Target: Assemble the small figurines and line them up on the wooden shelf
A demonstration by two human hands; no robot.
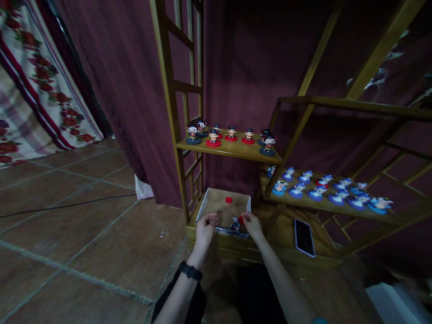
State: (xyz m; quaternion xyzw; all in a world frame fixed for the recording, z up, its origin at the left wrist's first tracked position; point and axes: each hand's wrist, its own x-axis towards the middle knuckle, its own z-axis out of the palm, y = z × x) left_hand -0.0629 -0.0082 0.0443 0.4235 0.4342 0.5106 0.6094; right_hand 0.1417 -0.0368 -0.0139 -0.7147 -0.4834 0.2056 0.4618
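Observation:
An open shallow cardboard box [213,201] with pale edges sits on the lowest level of the wooden shelf. My right hand [253,226] is over its right side, thumb and fingers pinched on a red disc [240,220]. At the box's left side is my left hand [206,226], its fingers curled together; whatever they may hold is too small to make out. Between my hands, at the near side of the box, lies a small dark-and-white figurine [235,223], partly blurred. Another red disc [228,200] lies farther back in the box.
Several figurines on red and dark bases, such as one red-based figurine [213,137], stand on the shelf board [232,152] above. To the right, a lower board [324,208] carries several blue-and-purple figurines [317,192]. A phone [304,237] lies right of the box.

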